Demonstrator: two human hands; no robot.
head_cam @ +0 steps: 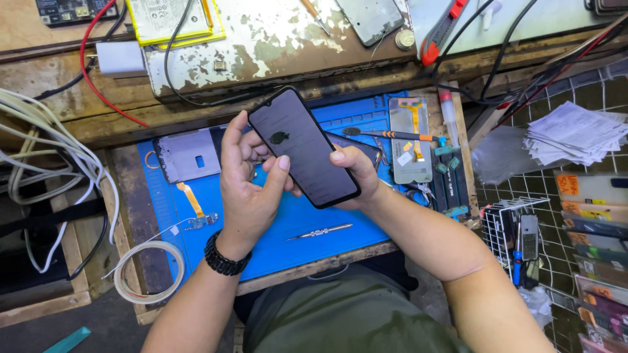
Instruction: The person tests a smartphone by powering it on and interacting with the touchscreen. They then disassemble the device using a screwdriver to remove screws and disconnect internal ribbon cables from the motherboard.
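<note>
Both hands hold a black smartphone (pixel 303 146) above a blue work mat (pixel 288 229). The left hand (pixel 248 180), a black beaded bracelet (pixel 224 259) at its wrist, grips the phone's left edge, thumb up beside the glass. The right hand (pixel 356 176) cradles its lower right side, thumb on the screen. The phone's long axis runs diagonally, its notched top pointing up-left, away from the person. Tweezers (pixel 320 231) lie on the mat below; beyond, a screwdriver (pixel 392 134) and display panel (pixel 411 138).
</note>
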